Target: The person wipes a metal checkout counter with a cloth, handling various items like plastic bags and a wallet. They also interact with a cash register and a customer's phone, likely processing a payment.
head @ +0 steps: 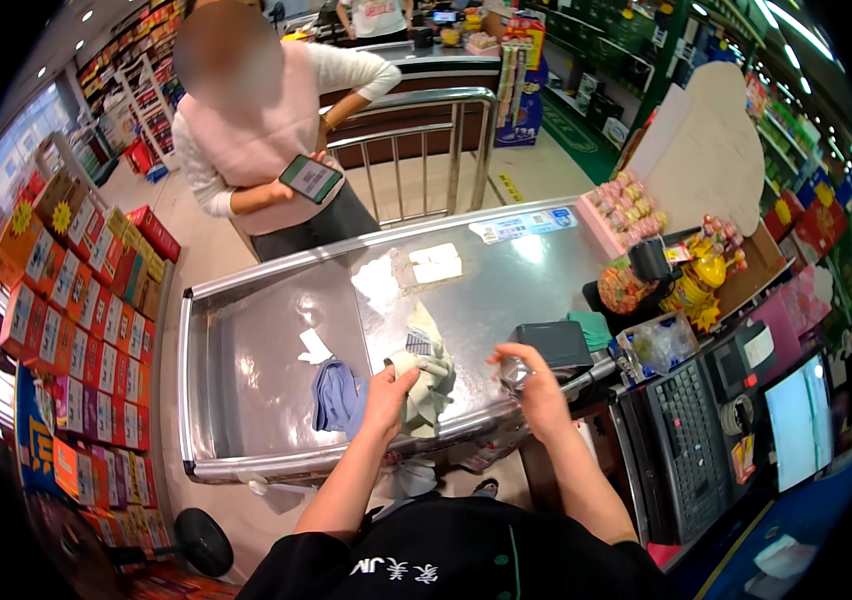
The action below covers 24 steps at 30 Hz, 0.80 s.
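Note:
My left hand point(388, 401) grips a pale green cloth garment point(430, 394) that lies bunched on the metal checkout counter point(268, 330). A small patterned label point(418, 343) shows on its upper part. Just left of this hand rests a folded blue cloth item point(337, 397), with a white paper tag point(315, 347) beyond it. My right hand point(542, 394) is raised near the counter's front edge, its fingers curled around a small shiny object point(516, 375); blur hides what exactly it is. Close by sits a dark grey box point(552, 346).
Across the counter stands a person point(253, 127) holding a phone point(311, 178). To the right are a green cloth point(589, 330), candy jars point(625, 281), a keyboard point(685, 442) and a monitor point(799, 420). Stacked boxed goods point(88, 300) line the left. A metal railing point(426, 131) stands behind.

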Each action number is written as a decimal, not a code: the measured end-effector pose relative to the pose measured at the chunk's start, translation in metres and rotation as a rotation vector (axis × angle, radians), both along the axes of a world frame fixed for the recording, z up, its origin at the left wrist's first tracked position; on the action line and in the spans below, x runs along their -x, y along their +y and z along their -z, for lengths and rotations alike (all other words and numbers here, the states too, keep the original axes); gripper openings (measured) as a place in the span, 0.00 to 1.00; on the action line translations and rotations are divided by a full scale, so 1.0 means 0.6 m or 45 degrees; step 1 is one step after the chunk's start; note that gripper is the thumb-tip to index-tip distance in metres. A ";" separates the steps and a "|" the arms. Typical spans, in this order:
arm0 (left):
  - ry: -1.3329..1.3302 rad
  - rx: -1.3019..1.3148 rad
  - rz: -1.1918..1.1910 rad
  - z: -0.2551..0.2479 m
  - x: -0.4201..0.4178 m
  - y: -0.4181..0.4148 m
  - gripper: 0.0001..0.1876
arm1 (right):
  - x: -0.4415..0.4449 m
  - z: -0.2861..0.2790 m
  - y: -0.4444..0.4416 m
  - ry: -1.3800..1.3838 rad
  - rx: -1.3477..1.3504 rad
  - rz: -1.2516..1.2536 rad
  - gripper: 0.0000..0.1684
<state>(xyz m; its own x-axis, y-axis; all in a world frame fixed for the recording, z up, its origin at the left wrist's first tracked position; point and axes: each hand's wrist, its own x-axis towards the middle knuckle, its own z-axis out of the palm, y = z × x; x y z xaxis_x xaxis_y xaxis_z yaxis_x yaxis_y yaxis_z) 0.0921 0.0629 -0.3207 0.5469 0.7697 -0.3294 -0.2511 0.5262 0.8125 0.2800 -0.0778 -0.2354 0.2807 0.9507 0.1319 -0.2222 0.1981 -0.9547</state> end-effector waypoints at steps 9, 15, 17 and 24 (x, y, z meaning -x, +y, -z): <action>-0.083 0.147 -0.123 -0.049 0.043 -0.034 0.08 | 0.144 0.014 0.132 -1.542 -0.226 0.314 0.34; -0.032 0.083 -0.075 -0.041 0.046 -0.016 0.09 | 0.114 0.004 0.128 -0.822 -0.092 0.522 0.27; -0.048 0.068 -0.082 -0.030 0.047 -0.009 0.09 | 0.093 -0.003 0.109 -0.782 -0.009 0.543 0.21; -0.131 0.046 -0.061 -0.062 0.014 -0.016 0.11 | 0.109 0.028 0.082 -0.748 0.242 0.162 0.16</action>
